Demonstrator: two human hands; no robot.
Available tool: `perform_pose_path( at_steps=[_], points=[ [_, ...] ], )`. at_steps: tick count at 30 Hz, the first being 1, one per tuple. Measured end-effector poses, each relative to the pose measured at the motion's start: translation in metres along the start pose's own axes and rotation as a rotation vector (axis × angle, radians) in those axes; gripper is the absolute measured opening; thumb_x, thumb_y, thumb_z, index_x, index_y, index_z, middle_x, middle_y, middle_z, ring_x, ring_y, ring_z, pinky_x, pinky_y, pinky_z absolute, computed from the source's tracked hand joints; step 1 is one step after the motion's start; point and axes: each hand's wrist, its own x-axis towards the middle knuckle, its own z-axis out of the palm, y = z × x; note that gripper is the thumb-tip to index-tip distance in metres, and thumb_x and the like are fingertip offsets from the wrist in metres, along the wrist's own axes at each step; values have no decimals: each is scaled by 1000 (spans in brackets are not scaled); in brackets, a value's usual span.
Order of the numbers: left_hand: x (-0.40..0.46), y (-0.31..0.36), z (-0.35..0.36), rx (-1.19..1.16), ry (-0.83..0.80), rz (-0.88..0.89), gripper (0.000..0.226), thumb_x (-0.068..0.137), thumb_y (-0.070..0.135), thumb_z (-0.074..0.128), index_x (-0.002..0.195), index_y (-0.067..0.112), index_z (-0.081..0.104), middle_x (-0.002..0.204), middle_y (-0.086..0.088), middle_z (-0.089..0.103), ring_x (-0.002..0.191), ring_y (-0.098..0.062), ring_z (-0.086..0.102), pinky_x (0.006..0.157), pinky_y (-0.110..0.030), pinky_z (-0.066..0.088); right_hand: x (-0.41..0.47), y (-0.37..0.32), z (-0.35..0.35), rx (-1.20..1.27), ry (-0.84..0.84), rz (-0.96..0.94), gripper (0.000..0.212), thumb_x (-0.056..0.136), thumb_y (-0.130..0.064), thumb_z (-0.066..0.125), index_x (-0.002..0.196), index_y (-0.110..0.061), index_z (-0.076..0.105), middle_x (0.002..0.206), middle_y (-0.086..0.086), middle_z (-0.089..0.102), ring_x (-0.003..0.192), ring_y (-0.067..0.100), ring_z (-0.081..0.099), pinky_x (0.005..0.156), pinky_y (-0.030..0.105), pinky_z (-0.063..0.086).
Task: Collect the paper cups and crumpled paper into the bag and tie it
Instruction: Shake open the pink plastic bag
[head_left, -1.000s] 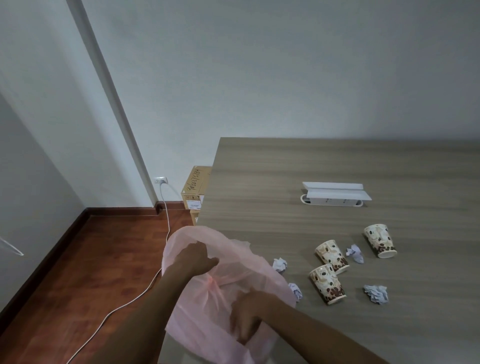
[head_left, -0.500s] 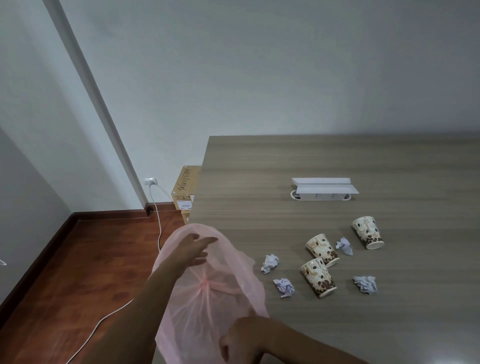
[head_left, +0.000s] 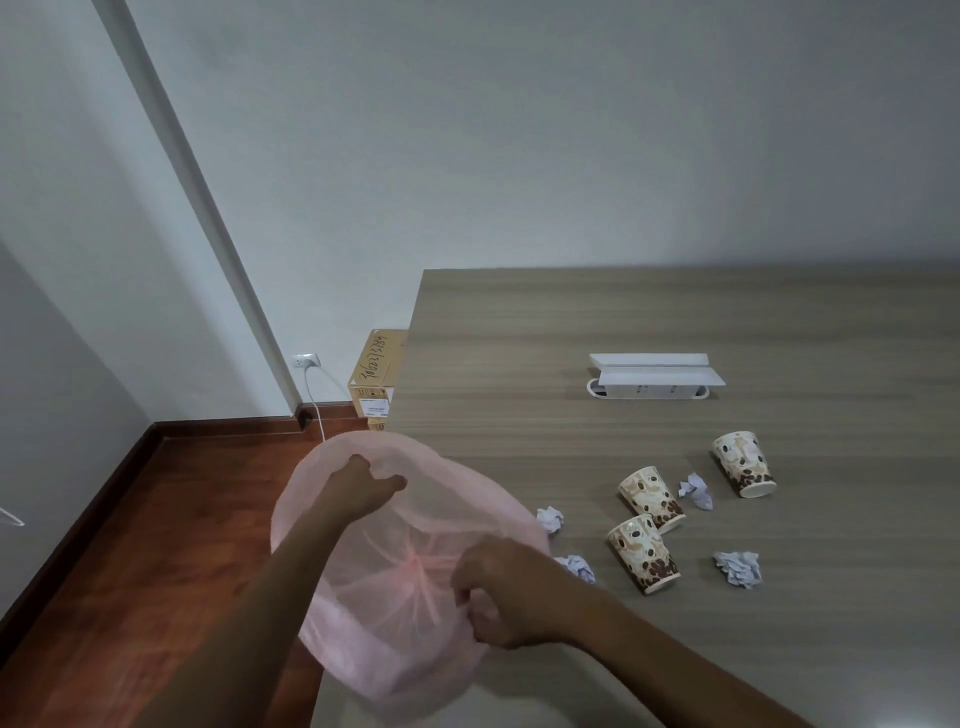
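Two hands hold the thin pink bag open off the desk's left edge: left hand gripping the far rim, right hand pinching the near rim. The film looks limp and slippery, so grip gathered rim. The cups and paper wads on the desk look light and crushable.

pink bag spread open; three patterned cups tipped over among seemingly four paper wads.

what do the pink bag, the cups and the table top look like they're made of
Pink bag: thin, translucent plastic film, matte; its gathered bottom seam shows through.
Cups: likely printed paper, slight sheen, rolled pale rims, coffee-bean pattern.
Table top: wood-grain surface, probably laminate rather than solid wood; the even, repeating streaks and flat matte finish suggest it.
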Motion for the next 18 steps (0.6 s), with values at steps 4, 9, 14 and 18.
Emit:
perform_pose_path(
  at_steps=[4,9,14,18],
  points=[
    [-3,-3,-5,167,-16,106,53,84,38,72,128,11,59,128,-6,62,111,-21,58,96,-32,44,3,-2,-11,-69,-4,-10,16,75,-24,63,90,-21,68,99,0,66,98,22,55,82,37,51],
    [-16,4,-13,171,243,489,30,73,33,83,96,28,64,86,13,65,78,-3,59,71,-18,47,-3,-3,-13,-113,-108,19,17,71,-19,69,89,-19,69,103,1,66,100,22,54,82,40,52],
    [-2,7,0,671,294,696,101,54,49,89,142,31,43,147,-4,42,138,-28,34,115,-45,27,-9,4,-10,-125,-164,15,14,68,-15,72,82,-17,74,109,2,67,111,22,50,88,40,50],
    [6,17,4,937,162,643,56,74,45,77,126,38,55,128,11,62,122,-16,55,109,-38,36,-19,15,-20,-137,-140,74,18,73,-14,71,90,-14,75,120,1,64,119,20,46,92,37,48]
  ],
)
